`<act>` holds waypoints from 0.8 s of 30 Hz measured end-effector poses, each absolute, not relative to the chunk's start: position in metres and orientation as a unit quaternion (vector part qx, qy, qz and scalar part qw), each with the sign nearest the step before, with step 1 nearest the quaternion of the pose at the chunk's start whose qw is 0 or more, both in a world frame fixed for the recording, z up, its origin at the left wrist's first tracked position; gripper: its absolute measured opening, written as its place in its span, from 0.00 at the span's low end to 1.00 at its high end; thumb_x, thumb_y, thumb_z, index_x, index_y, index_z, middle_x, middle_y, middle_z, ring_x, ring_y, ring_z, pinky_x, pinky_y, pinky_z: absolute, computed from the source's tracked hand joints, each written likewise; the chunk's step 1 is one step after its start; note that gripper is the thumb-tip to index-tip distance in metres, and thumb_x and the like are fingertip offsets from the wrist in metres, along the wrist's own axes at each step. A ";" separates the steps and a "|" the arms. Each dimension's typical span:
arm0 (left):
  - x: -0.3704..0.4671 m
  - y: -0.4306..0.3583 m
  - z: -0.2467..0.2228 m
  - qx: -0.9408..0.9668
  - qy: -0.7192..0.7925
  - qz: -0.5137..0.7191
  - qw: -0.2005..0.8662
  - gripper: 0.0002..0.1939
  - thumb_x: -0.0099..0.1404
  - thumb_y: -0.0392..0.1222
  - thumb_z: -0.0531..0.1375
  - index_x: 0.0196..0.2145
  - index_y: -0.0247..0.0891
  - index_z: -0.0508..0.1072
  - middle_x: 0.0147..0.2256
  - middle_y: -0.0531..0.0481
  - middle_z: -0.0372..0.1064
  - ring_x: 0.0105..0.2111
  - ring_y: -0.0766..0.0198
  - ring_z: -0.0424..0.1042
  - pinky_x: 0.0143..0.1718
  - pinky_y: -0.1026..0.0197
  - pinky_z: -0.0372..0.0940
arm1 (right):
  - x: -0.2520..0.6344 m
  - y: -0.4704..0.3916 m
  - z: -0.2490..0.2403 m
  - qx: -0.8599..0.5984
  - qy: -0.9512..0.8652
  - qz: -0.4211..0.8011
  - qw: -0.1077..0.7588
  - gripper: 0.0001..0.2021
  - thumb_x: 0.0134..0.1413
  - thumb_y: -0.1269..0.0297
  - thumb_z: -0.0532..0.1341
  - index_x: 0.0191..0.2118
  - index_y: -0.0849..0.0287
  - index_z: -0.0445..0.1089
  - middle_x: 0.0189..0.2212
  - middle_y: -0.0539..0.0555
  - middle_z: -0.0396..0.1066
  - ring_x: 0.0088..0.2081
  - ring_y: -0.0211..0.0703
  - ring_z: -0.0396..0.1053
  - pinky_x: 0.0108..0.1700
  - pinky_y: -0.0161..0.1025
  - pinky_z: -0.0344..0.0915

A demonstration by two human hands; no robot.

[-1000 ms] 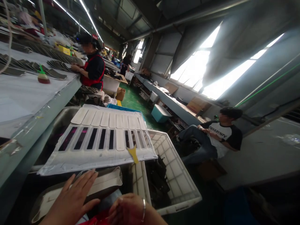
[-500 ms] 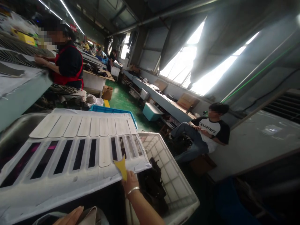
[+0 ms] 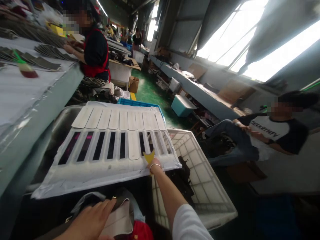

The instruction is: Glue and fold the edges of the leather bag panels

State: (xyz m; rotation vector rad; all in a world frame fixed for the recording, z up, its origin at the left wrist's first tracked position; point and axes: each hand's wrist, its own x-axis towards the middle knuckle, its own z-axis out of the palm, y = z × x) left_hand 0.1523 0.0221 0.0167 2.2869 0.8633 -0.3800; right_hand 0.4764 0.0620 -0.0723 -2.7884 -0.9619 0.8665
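just below frame centre, the right hand [image 3: 154, 163] grips a yellow forked piece [image 3: 149, 156] over the white slotted board [image 3: 97, 169]; lower left, the left hand [image 3: 91, 216] lies on a pale-lined case [image 3: 119, 218], gripping or not i can't tell.

One left hand [image 3: 92, 216], one right hand [image 3: 153, 162] are showing. One yellow forked piece [image 3: 149, 156], one slotted white board [image 3: 87, 170], one row of white strips [image 3: 114, 119] plus one lone strip [image 3: 133, 145], one white crate [image 3: 210, 163], one turquoise bin [image 3: 182, 106], one squeeze bottle [image 3: 26, 69], two nearby co-workers [image 3: 96, 50] [image 3: 270, 130] are appearing.
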 end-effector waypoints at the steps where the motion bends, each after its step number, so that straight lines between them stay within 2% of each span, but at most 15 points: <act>1: 0.153 0.022 0.024 0.870 0.330 -0.166 0.326 0.45 0.44 0.52 0.62 0.60 0.36 0.58 0.58 0.39 0.57 0.56 0.45 0.59 0.55 0.47 0.55 | 0.476 0.061 -0.072 -0.908 -0.316 0.272 0.045 0.26 0.39 0.69 0.64 0.48 0.68 0.61 0.47 0.68 0.65 0.48 0.56 0.65 0.46 0.46 0.62; 4: 0.158 0.026 0.046 0.862 0.322 -0.205 0.334 0.48 0.46 0.54 0.62 0.61 0.30 0.54 0.59 0.35 0.54 0.57 0.45 0.58 0.57 0.47 0.53 | 0.471 0.050 -0.062 -0.907 -0.333 0.241 0.090 0.20 0.43 0.74 0.59 0.46 0.68 0.61 0.48 0.68 0.63 0.49 0.55 0.64 0.47 0.45 0.60; 8: 0.159 0.044 0.059 0.847 0.289 -0.225 0.386 0.52 0.45 0.59 0.62 0.62 0.32 0.50 0.61 0.37 0.49 0.60 0.46 0.52 0.59 0.49 0.49 | 0.456 0.006 -0.033 -0.888 -0.366 0.219 0.171 0.18 0.47 0.72 0.56 0.47 0.66 0.60 0.37 0.60 0.67 0.40 0.49 0.66 0.41 0.42 0.61; 12: 0.166 0.069 0.057 0.812 0.192 -0.212 0.509 0.53 0.45 0.63 0.62 0.63 0.41 0.48 0.63 0.44 0.47 0.61 0.49 0.50 0.60 0.52 0.47 | 0.443 -0.059 -0.001 -0.825 -0.421 0.282 0.252 0.18 0.49 0.61 0.58 0.46 0.61 0.60 0.31 0.50 0.65 0.31 0.39 0.63 0.32 0.34 0.60; 15: 0.181 0.082 0.049 0.784 0.120 -0.208 0.572 0.48 0.46 0.60 0.63 0.61 0.46 0.51 0.61 0.48 0.53 0.58 0.50 0.55 0.58 0.54 0.51 | 0.439 -0.093 0.022 -0.719 -0.506 0.385 0.281 0.18 0.53 0.49 0.54 0.39 0.60 0.64 0.26 0.48 0.62 0.26 0.36 0.57 0.28 0.33 0.55; 18: 0.194 0.085 0.037 0.754 0.078 -0.190 0.624 0.38 0.48 0.57 0.62 0.56 0.45 0.62 0.53 0.50 0.65 0.50 0.52 0.65 0.53 0.56 0.58 | 0.434 -0.101 0.041 -0.671 -0.578 0.419 0.200 0.24 0.54 0.43 0.50 0.38 0.60 0.66 0.24 0.49 0.61 0.24 0.36 0.56 0.27 0.33 0.52; 20: 0.197 0.083 0.030 0.728 0.071 -0.170 0.660 0.34 0.48 0.58 0.60 0.51 0.42 0.66 0.47 0.50 0.69 0.45 0.52 0.68 0.49 0.58 0.61 | 0.428 -0.093 0.050 -0.655 -0.620 0.415 0.122 0.26 0.51 0.40 0.51 0.40 0.60 0.66 0.25 0.50 0.64 0.24 0.37 0.58 0.26 0.33 0.51; 22: 0.198 0.083 0.027 0.709 0.070 -0.159 0.684 0.34 0.47 0.62 0.58 0.49 0.41 0.67 0.45 0.51 0.70 0.44 0.53 0.69 0.48 0.58 0.62 | 0.421 -0.081 0.057 -0.643 -0.658 0.390 0.050 0.28 0.48 0.38 0.54 0.41 0.59 0.67 0.27 0.52 0.67 0.26 0.40 0.62 0.27 0.34 0.52; 24: 0.196 0.085 0.026 0.704 0.060 -0.159 0.690 0.37 0.48 0.66 0.56 0.50 0.42 0.67 0.48 0.50 0.69 0.46 0.52 0.67 0.50 0.58 0.60 | 0.415 -0.069 0.061 -0.637 -0.680 0.363 -0.002 0.30 0.46 0.37 0.56 0.44 0.58 0.67 0.30 0.54 0.69 0.30 0.44 0.66 0.30 0.35 0.54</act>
